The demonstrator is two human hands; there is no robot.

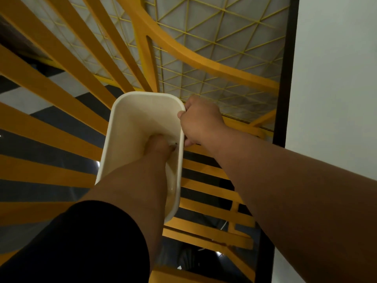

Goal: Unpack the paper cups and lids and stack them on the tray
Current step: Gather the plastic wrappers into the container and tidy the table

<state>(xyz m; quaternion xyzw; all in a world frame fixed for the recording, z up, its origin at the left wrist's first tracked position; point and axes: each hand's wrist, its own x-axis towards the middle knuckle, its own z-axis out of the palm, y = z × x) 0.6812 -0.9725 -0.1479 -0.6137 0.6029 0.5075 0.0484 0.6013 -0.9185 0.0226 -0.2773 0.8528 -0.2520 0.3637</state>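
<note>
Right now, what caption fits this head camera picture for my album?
Right hand grips the rim of a white paper container while the left hand reaches inside, above orange slats.

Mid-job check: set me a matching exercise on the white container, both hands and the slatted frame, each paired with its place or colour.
Things:
1. white container
2. left hand
3. right hand
4. slatted frame

Descriptions:
A. yellow-orange
B. reaches inside the container
C. grips the container's rim from outside
D. held up between both hands

Pairs: 1-D, 2-B, 3-C, 4-A
</note>
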